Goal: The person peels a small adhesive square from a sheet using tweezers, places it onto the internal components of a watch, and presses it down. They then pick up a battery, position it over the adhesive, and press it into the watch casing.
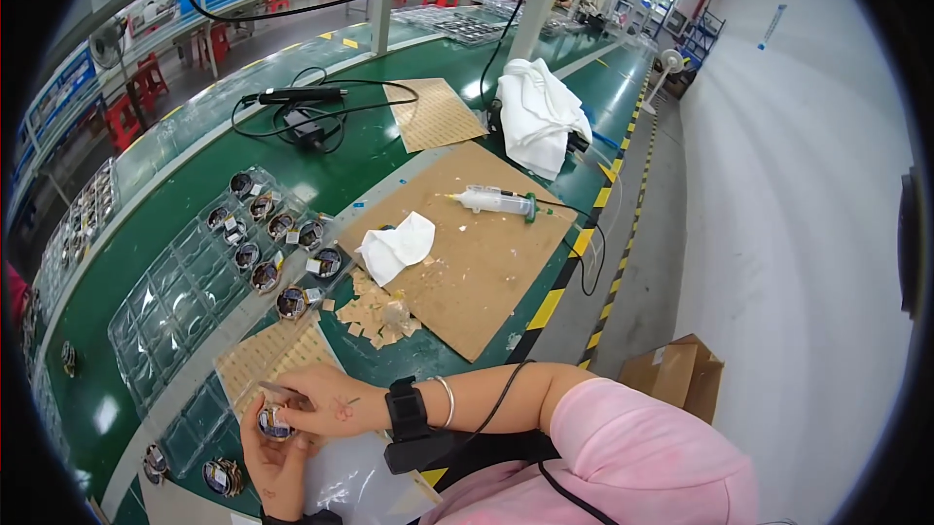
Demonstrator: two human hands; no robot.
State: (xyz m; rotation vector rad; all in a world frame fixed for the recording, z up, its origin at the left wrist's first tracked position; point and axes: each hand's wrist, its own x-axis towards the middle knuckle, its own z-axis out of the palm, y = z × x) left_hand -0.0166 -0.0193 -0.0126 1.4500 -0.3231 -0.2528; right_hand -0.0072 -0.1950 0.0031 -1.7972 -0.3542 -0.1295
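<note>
My left hand (276,474) is closed around a small round electronic part (275,424) with a dark centre and a copper-coloured rim. Bent over it from the right is my right hand (336,402), its fingers closed on a thin grey tool (278,389); the tool's kind is not clear. Right fingertips are at the part's edge. Under and beyond the hands lies a tan sheet of adhesive pieces (255,360). Similar round parts (282,225) sit in a clear compartment tray (161,330) to the left, and a stack of them (223,476) stands beside my left hand.
A brown board (467,291) carries a syringe (496,201) and a crumpled white cloth (397,248). Scraps of backing paper (375,313) lie nearby. Farther off are a corded black tool (302,95), another tan sheet (435,114) and a white cloth heap (541,116).
</note>
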